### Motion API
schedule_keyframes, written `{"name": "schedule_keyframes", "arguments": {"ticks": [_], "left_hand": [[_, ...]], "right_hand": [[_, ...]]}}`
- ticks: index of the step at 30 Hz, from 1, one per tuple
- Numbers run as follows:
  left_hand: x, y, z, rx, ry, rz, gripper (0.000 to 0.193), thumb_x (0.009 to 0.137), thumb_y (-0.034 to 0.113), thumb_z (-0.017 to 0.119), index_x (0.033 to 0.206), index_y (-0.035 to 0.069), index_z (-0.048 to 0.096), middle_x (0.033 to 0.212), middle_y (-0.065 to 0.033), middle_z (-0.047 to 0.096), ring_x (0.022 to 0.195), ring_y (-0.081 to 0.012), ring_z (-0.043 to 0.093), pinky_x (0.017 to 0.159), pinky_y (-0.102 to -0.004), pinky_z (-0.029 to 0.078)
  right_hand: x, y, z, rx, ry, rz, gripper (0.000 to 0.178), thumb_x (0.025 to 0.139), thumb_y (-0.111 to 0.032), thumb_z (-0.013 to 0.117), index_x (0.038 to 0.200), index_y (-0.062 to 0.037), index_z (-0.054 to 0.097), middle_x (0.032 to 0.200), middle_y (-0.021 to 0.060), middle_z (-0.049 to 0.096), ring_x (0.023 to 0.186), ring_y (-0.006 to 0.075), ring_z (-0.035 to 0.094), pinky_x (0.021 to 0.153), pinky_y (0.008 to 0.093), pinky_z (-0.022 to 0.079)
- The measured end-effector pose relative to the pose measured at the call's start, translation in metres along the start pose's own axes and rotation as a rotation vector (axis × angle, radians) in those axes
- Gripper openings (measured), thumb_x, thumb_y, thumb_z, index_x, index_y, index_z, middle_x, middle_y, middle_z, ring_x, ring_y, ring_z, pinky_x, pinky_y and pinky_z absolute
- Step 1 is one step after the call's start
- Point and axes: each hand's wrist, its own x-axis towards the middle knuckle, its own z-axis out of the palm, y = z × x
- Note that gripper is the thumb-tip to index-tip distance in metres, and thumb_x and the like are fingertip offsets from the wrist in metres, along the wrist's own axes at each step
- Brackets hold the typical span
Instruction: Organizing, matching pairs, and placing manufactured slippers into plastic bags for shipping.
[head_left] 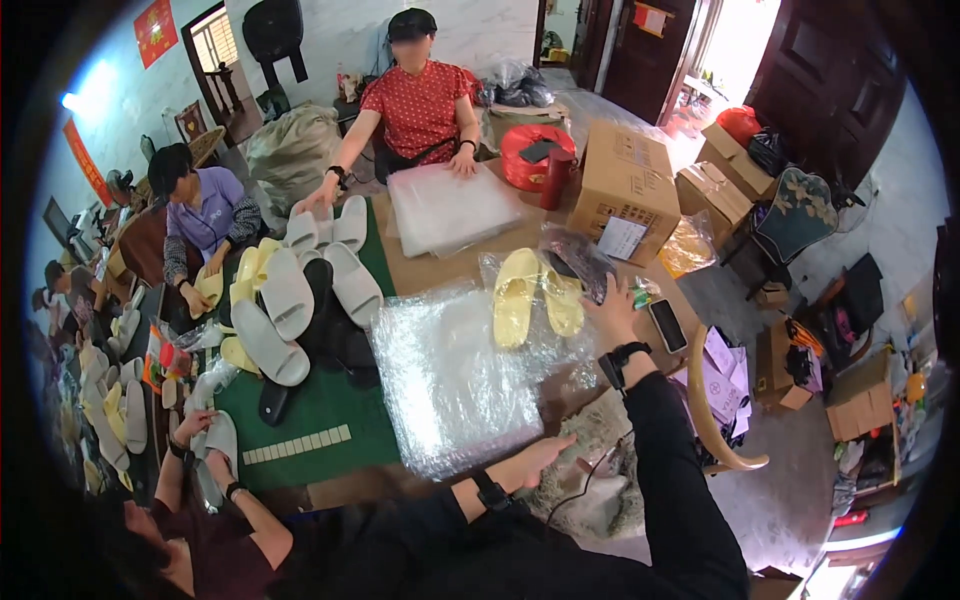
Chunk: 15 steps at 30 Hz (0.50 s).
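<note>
My right hand (612,312) reaches over the table's right side, its fingers spread at the near edge of a dark plastic-wrapped bundle (582,262). What is inside that bundle is hard to make out. Just left of it, a pair of pale yellow slippers (515,300) lies on clear plastic film. My left hand (546,462) is held low at the table's near edge, fingers stretched out and nothing in it. Between the hands and the green mat lies a stack of shiny clear plastic bags (450,385).
Grey slippers (288,295) are heaped on the green mat (300,460). Across the table a person in red (425,110) touches more clear bags (450,210); others work at the left. A phone (668,325), red tumbler (557,180) and cardboard box (625,190) stand or lie at right.
</note>
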Motion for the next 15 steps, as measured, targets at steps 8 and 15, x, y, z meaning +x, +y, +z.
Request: {"name": "schedule_keyframes", "arguments": {"ticks": [8,15], "left_hand": [[0.011,0.003,-0.019,0.064,0.018,-0.051,0.045,0.089,0.044,0.043,0.117,0.011,0.052,0.115,-0.0042,0.055,0.105,-0.0179,0.051,0.089,-0.0339,0.039],[0.014,-0.002,-0.016,0.187,0.162,-0.047,0.05,0.088,0.048,0.042,0.121,0.01,0.049,0.125,-0.0061,0.046,0.113,-0.0153,0.042,0.092,-0.0343,0.036]], "right_hand": [[0.026,0.012,0.065,-0.03,-0.11,0.031,0.05,0.071,-0.032,0.064,0.106,-0.0006,0.047,0.102,0.0178,0.057,0.091,0.0335,0.057,0.075,0.0428,0.048],[0.031,0.031,0.082,-0.136,-0.284,-0.02,0.029,0.076,-0.03,0.061,0.09,-0.0046,0.06,0.1,0.0137,0.057,0.089,0.0304,0.058,0.073,0.0403,0.047]]}}
